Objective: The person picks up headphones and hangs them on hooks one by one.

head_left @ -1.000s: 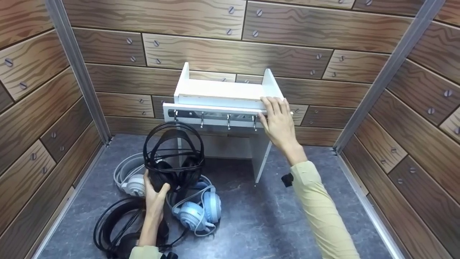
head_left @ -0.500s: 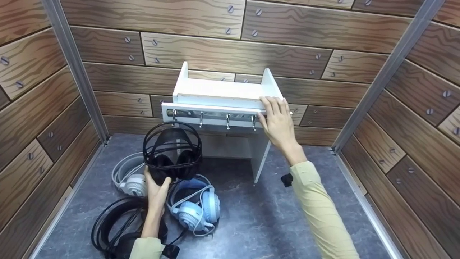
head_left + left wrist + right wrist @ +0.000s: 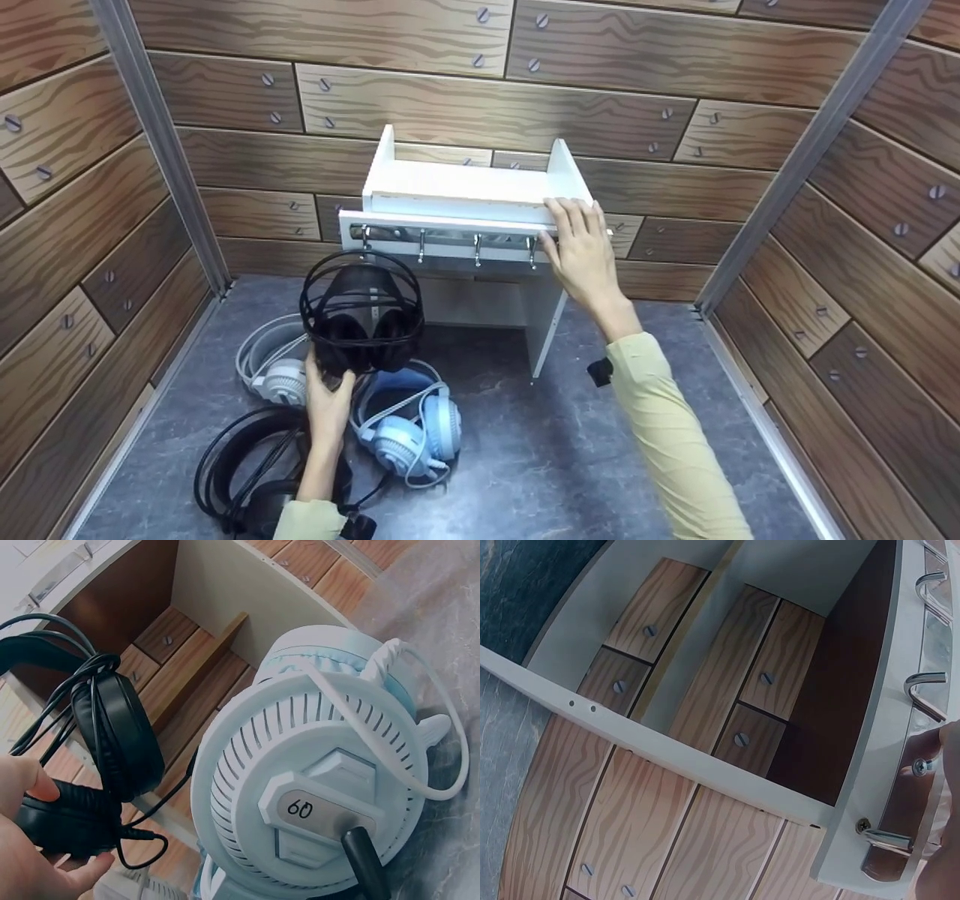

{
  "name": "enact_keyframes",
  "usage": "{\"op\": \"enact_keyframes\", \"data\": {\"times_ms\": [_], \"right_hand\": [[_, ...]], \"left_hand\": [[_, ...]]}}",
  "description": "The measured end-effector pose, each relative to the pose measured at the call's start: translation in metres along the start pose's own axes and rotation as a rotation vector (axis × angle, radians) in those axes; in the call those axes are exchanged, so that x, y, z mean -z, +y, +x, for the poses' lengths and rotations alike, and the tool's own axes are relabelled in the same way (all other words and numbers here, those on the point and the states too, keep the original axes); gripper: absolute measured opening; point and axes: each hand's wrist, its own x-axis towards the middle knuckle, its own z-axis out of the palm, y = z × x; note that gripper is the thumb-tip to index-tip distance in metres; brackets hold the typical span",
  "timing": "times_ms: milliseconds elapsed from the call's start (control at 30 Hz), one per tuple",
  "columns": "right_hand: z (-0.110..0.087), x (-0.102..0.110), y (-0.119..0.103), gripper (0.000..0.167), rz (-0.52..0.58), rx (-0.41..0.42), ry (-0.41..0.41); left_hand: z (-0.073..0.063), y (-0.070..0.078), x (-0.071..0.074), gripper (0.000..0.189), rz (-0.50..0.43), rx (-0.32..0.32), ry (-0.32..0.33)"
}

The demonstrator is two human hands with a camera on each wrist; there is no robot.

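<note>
My left hand [image 3: 328,405] holds a pair of black headphones [image 3: 366,281] upright by the lower ear cup. Their black cable is looped around the headband, which sits just below the leftmost hook of a white shelf [image 3: 461,182]. In the left wrist view, the thumb lies along one black ear cup [image 3: 124,739]'s neighbour, the held cup [image 3: 71,817]. My right hand [image 3: 585,259] rests on the right end of the shelf's hook board [image 3: 448,251], fingers extended over the top edge and thumb in front. Metal hooks [image 3: 928,694] line the board in the right wrist view.
Pale blue headphones [image 3: 405,442] lie right of my left forearm. White headphones [image 3: 281,381] lie to its left. Another black pair [image 3: 225,469] lies nearer me, partly behind the forearm. Wood-patterned walls [image 3: 420,105] enclose the grey marbled floor [image 3: 540,465].
The held black headphones have turned slightly, with the headband facing more forward, and the left hand has shifted a little. The right hand stays on the board.
</note>
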Motion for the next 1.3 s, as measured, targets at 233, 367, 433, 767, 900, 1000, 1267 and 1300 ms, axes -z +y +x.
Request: {"op": "enact_keyframes", "data": {"times_ms": [233,367,433,767,900,1000,1267,1300], "right_hand": [[0.0,0.0,0.0,0.047,0.005,-0.004,-0.01],[0.001,0.0,0.0,0.047,0.002,-0.001,0.002],[0.001,0.0,0.0,0.047,0.0,-0.003,0.004],[0.001,0.0,0.0,0.047,0.004,-0.011,-0.015],[0.001,0.0,0.001,0.048,0.001,-0.011,-0.014],[0.0,0.0,0.001,0.047,-0.005,-0.009,-0.01],[-0.001,-0.001,0.001,0.046,-0.009,0.0,0.005],[-0.001,-0.001,0.001,0.047,-0.008,-0.003,0.002]], "left_hand": [[-0.011,0.004,0.005,0.064,0.033,0.044,0.052],[-0.017,0.005,0.008,0.062,0.062,0.052,0.043],[-0.021,0.004,0.008,0.061,0.072,0.044,0.035],[-0.047,0.005,-0.001,0.062,0.12,0.032,0.001],[-0.061,0.003,-0.007,0.064,0.229,0.019,-0.026],[-0.07,-0.001,-0.012,0.068,0.347,0.017,-0.039],[-0.088,-0.019,-0.019,0.074,0.45,0.131,-0.075],[-0.09,-0.02,-0.02,0.075,0.447,0.157,-0.085]]}}
